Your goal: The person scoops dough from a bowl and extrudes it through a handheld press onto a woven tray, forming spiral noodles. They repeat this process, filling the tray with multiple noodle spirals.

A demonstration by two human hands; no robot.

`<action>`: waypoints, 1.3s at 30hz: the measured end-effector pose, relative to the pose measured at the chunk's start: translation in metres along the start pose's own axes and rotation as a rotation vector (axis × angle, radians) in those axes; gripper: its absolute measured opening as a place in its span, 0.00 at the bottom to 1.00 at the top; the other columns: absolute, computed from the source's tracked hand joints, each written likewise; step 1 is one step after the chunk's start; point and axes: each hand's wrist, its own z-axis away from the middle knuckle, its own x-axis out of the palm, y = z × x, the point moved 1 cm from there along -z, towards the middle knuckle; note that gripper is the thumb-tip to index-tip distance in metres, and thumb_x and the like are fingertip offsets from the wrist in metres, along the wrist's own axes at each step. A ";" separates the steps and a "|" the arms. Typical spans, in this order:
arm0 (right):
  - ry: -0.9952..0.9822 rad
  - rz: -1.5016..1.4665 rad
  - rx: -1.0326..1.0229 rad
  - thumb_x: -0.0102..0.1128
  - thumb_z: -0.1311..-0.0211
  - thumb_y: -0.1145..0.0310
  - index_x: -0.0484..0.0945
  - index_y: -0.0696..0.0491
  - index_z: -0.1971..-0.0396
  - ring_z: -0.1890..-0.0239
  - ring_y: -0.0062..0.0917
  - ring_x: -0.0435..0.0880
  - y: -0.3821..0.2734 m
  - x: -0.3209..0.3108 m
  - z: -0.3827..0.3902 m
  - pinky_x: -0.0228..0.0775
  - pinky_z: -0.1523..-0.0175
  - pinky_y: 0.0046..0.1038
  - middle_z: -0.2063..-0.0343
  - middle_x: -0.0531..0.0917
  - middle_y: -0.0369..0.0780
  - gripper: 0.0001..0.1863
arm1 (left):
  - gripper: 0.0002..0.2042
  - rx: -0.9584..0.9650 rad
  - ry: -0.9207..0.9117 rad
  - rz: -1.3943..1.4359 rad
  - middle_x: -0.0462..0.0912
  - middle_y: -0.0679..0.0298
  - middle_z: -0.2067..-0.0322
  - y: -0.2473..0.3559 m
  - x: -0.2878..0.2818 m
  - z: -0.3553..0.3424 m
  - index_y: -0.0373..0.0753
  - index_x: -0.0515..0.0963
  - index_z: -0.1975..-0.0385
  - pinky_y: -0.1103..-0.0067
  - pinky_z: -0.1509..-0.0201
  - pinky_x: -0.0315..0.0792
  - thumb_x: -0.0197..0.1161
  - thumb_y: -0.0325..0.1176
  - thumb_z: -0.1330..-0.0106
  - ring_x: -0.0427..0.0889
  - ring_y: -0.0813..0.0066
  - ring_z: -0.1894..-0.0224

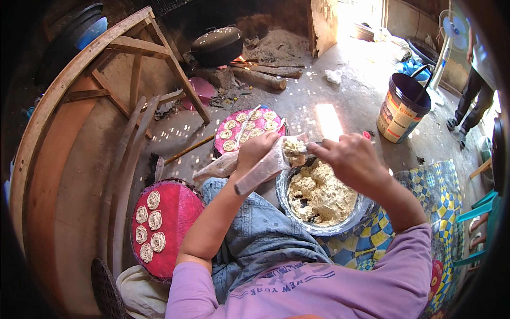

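My left hand [257,151] is closed around a pale, dough-smeared wooden dough press [264,174], held tilted over my lap. At its right end sits a lump of dough [294,147]. My right hand [355,164] is closed by that end on a thin utensil, mostly hidden by my fingers. Below it, a metal basin [322,229] holds a big mass of yellowish dough [326,194]. Ahead, a round pink tray [220,143] carries several coiled dough spirals [230,124], with a pale stick [247,125] across it. Another pink tray [180,212] at my left bears more spirals [155,219].
A wooden frame [127,45] leans at the left. Far ahead, a dark pan [217,48] stands over burning logs [260,78]. A dark bucket [404,109] stands at the right, beyond a checkered mat [443,196]. A person [470,101] stands at the far right beside a fan [455,26].
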 end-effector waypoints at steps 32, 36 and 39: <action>0.019 -1.644 0.793 0.46 0.29 0.70 0.75 0.58 0.48 0.80 0.17 0.72 -0.044 0.118 0.077 0.63 0.75 0.20 0.82 0.75 0.36 0.15 | 0.16 -0.335 0.077 -0.142 0.81 0.54 0.67 -0.025 -0.015 -0.044 0.37 0.77 0.63 0.70 0.61 0.77 0.64 0.42 0.44 0.82 0.58 0.65; -0.456 -0.817 0.734 0.51 0.34 0.65 0.81 0.53 0.60 0.69 0.42 0.80 -0.034 0.181 0.110 0.71 0.61 0.37 0.73 0.81 0.50 0.12 | 0.17 -0.056 0.207 0.247 0.83 0.60 0.66 -0.015 -0.014 -0.039 0.36 0.78 0.58 0.71 0.61 0.75 0.67 0.39 0.45 0.82 0.68 0.66; -0.632 -1.058 0.771 0.47 0.33 0.52 0.78 0.55 0.53 0.63 0.45 0.83 -0.039 0.206 0.111 0.72 0.54 0.44 0.61 0.82 0.53 0.22 | 0.10 -0.844 0.334 1.424 0.80 0.64 0.71 -0.003 0.013 -0.028 0.38 0.77 0.65 0.74 0.64 0.75 0.66 0.28 0.46 0.80 0.72 0.69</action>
